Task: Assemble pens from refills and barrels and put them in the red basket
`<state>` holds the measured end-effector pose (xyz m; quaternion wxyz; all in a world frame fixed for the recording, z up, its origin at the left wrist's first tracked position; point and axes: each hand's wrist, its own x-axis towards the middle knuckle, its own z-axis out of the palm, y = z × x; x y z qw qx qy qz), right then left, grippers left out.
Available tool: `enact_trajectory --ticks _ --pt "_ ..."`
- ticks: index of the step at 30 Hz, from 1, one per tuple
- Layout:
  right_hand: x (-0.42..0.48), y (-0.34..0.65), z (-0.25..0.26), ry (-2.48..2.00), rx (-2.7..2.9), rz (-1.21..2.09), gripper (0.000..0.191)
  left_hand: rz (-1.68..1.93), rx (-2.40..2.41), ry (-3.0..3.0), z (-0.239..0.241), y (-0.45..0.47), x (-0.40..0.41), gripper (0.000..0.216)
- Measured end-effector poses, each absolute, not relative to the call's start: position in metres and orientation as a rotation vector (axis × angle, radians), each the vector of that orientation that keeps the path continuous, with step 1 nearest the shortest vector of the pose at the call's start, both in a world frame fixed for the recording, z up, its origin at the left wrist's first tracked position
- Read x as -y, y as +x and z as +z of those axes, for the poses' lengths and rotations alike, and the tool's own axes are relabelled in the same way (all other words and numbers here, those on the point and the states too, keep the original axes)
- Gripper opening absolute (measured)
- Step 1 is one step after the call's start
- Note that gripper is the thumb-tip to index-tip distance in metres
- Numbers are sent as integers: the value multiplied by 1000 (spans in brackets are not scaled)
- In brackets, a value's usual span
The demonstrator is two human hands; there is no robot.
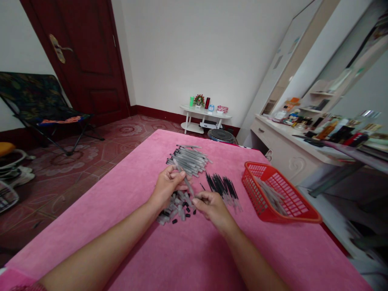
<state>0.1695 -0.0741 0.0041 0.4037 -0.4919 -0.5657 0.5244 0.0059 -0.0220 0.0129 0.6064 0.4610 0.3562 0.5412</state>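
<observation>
My left hand (167, 185) is closed around a translucent grey pen (188, 185), held at a slant above the pink tabletop. At the pen's lower end, my right hand (212, 205) pinches with thumb and forefinger; whether a small part sits between those fingertips is too blurred to tell. Beneath the hands lies a loose heap of clear pen caps (181, 210) with small black plugs (175, 221) among them. Beyond the left hand is a pile of grey pen barrels (190, 158). Black-inked refills (222, 185) lie in a bunch past the right hand.
A red plastic basket (253, 199) on the right of the pink-covered table (127, 242) contains several pens (274, 196). A dresser (285, 149) crowded with bottles stands beyond it. A folding chair (39, 99) and a dark red door (87, 52) are at left.
</observation>
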Motion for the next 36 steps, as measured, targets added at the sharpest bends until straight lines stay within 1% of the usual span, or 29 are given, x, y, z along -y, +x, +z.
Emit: enact_trajectory --ticks 2,5,7,9,13,15,17,20,22,25,28,30,32,36 --pt "74 180 11 -1281 1676 1222 18 1346 -866 1033 14 -3 13 38" --pt "72 204 25 -1372 1962 1160 16 1558 -917 916 15 -21 -4 37" --pt "70 222 32 -1470 2018 1097 17 1658 -926 861 15 -32 -12 36" --pt "67 238 35 -1605 2002 947 18 1682 -916 834 16 -37 -16 34" --pt "63 253 36 -1967 1954 519 18 1541 -872 865 18 -27 -7 34" --pt "63 250 38 -2039 1951 423 18 1432 -839 928 18 -16 3 34" --pt "66 240 40 -1935 1960 465 21 1321 -802 1015 18 -4 14 34" --pt "72 215 41 -1628 1963 641 27 1195 -754 1121 17 12 31 34" --pt "76 199 39 -1504 1965 723 26 1149 -724 1154 16 19 39 33" --pt "80 189 41 -1486 1963 721 23 1097 -704 1240 14 22 41 32" --pt "78 206 54 -1542 1896 637 24 1137 -765 1445 11 13 27 35" --pt "75 233 65 -1636 1813 549 28 1179 -863 1627 6 2 14 36" --pt "72 268 76 -1792 1735 376 33 1159 -984 1807 0 -9 0 37" --pt "71 332 84 -2290 1603 -2 46 991 -1121 2188 -14 -24 -16 41"
